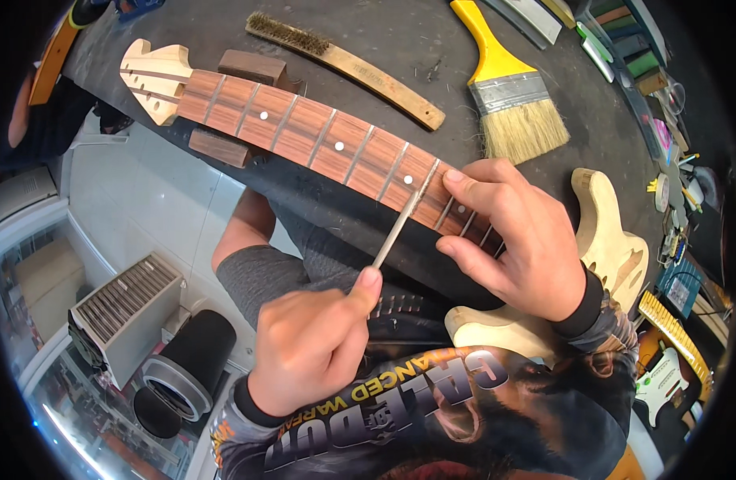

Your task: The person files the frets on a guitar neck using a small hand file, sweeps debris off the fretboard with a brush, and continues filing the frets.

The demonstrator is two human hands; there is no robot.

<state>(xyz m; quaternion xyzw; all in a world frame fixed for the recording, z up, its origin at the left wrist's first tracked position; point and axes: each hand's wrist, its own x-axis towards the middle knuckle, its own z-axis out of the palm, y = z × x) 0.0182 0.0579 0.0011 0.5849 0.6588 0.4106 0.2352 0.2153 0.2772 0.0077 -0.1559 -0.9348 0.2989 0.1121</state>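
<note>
Currently, a slim metal file is gripped in the left hand against a guitar neck clasped by the right hand.

Worktop: dark, matte, lightly scuffed. Floor: pale, glossy tiles, thin joint lines visible. Near each other I note a black cylindrical bin, grey-rimmed, and a pale box with dark slatted top. Past them, a glass display case, contents blurred; bright light streak across it.
</note>
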